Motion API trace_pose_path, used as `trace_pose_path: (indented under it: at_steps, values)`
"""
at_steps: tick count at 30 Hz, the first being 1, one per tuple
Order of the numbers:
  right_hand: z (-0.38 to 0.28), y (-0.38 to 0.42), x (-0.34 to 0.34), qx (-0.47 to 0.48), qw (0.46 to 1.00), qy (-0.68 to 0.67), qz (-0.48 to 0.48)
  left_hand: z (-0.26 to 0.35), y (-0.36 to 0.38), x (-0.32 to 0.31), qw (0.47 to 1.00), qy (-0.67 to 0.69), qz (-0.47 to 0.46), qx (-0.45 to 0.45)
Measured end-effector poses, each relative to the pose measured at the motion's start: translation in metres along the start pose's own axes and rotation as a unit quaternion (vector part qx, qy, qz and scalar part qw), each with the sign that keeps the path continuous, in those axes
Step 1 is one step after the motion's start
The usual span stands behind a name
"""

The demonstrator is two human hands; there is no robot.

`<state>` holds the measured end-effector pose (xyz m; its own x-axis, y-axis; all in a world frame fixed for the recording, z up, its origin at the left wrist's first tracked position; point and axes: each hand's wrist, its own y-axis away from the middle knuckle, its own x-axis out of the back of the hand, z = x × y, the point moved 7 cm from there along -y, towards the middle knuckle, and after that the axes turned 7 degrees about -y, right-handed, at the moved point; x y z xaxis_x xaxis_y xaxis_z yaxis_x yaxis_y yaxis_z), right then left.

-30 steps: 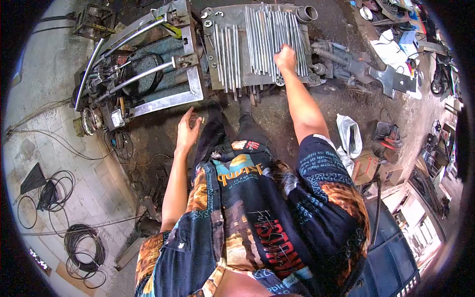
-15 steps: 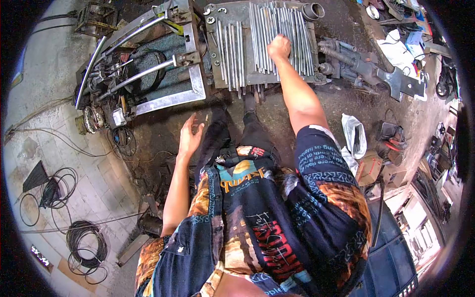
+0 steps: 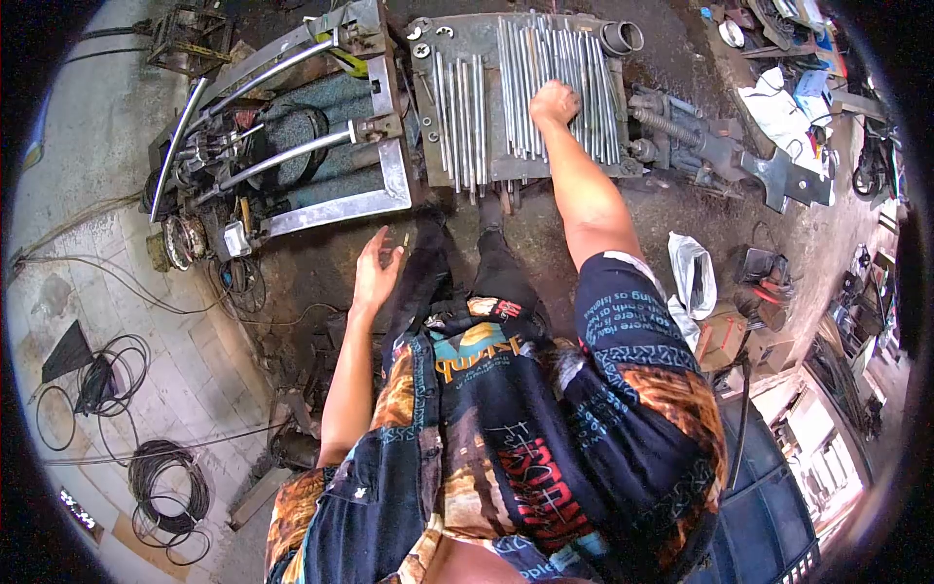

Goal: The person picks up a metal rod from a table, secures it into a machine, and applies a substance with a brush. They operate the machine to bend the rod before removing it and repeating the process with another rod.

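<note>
My right hand [image 3: 555, 103] is closed in a fist low over the wide group of metal rods [image 3: 584, 97], its fingertips hidden beneath it at the rods. These rods lie side by side, lengthwise away from me, on a worn metal work table [image 3: 530, 167]. A smaller group of metal rods [image 3: 459, 122] lies to their left, with a gap between the groups. Down by my left leg, my left hand [image 3: 377, 271] hangs in the air, empty, fingers apart.
A metal frame with bars [image 3: 341, 202] stands left of the table. On the table are a short pipe ring [image 3: 621, 39] and a round die [image 3: 421, 51]. Machinery with a thick screw [image 3: 671, 125] adjoins the right side. Coiled cable [image 3: 167, 487] lies on the left floor.
The view has shifted slightly, so the table and rods sit a little lower. My right hand stays closed at the rods; my left hand stays open with little movement.
</note>
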<state>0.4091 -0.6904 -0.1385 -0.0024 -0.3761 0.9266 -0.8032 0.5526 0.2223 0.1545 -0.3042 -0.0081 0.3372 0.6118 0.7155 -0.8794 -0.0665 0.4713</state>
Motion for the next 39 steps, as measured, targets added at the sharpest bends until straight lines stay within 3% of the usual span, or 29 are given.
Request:
trace_pose_path:
  at_steps: [7, 10, 16, 18, 19, 20, 22, 24, 27, 32, 34, 39]
  values:
    - [0.007, -0.003, -0.005, -0.068, 0.996, 0.017, -0.053, -0.005, -0.003, -0.004, 1.000, 0.021, 0.006, -0.014]
    - [0.007, 0.009, 0.009, -0.004, 0.994, -0.076, -0.082, -0.007, -0.004, -0.002, 0.999, 0.024, 0.016, -0.016]
    - [0.028, 0.028, 0.069, 0.032, 0.923, -0.372, 0.095, 0.001, -0.012, 0.002, 0.997, 0.042, 0.034, -0.056]
    - [0.035, 0.029, 0.089, 0.032, 0.873, -0.474, 0.114, 0.012, -0.015, 0.004, 0.996, 0.053, 0.037, -0.061]
    - [0.030, 0.031, 0.100, 0.001, 0.813, -0.577, 0.077, 0.019, -0.017, 0.004, 0.996, 0.062, 0.036, -0.062]
    - [0.030, 0.041, 0.106, -0.063, 0.711, -0.700, 0.014, 0.028, -0.020, 0.005, 0.995, 0.065, 0.042, -0.069]
    - [0.010, 0.066, 0.134, -0.053, 0.608, -0.792, -0.023, 0.032, -0.030, 0.013, 0.989, 0.121, 0.049, -0.074]
    - [-0.005, 0.095, 0.162, -0.087, 0.539, -0.836, -0.050, 0.061, -0.038, 0.027, 0.964, 0.222, 0.084, -0.122]
    - [-0.015, 0.116, 0.194, -0.098, 0.436, -0.892, -0.071, 0.128, -0.044, 0.055, 0.874, 0.447, 0.070, -0.177]
    - [-0.032, 0.143, 0.225, -0.066, 0.365, -0.921, -0.117, 0.197, -0.041, 0.103, 0.790, 0.532, 0.117, -0.281]
    - [-0.035, 0.152, 0.230, -0.068, 0.345, -0.927, -0.126, 0.211, -0.036, 0.114, 0.783, 0.533, 0.116, -0.300]
    - [-0.040, 0.171, 0.246, -0.041, 0.360, -0.924, -0.123, 0.220, -0.027, 0.119, 0.770, 0.543, 0.114, -0.316]
